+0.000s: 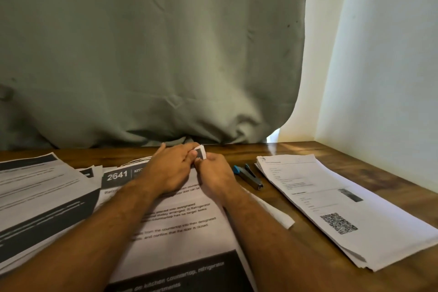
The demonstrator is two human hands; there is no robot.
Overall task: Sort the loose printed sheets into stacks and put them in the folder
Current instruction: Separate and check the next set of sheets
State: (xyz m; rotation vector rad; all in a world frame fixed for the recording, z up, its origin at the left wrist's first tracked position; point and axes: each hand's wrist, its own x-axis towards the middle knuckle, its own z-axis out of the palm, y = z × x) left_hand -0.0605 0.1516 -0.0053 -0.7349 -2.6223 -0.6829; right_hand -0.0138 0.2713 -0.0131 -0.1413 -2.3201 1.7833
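Nearest the camera, at six o'clock, lies the middle stack of printed sheets [180,239]: smooth white paper with lines of black text, a dark band across its near end and another at its far end bearing the number 2641. Two bare forearms reach across it. At its far right corner, toward twelve o'clock, both hands meet. The left hand [169,170] and the right hand [213,176] both pinch the lifted corner [200,152], which curls up off the pile, fingers curled around the small folded flap.

At nine o'clock a second, looser stack [45,199] fans out, its pages grey-banded and overlapping unevenly. At three o'clock a squared-up stack [341,206] sits apart, its top page carrying a small photo and a square QR code. Between that stack and the right hand rests a small stapler [248,176], grey metal with a blue end.

All of this sits on a brown wooden table [331,263] with a glossy grain. Beyond its far edge hangs a creased grey-green curtain [151,54], and a pale plain wall [384,73] stands at two o'clock.
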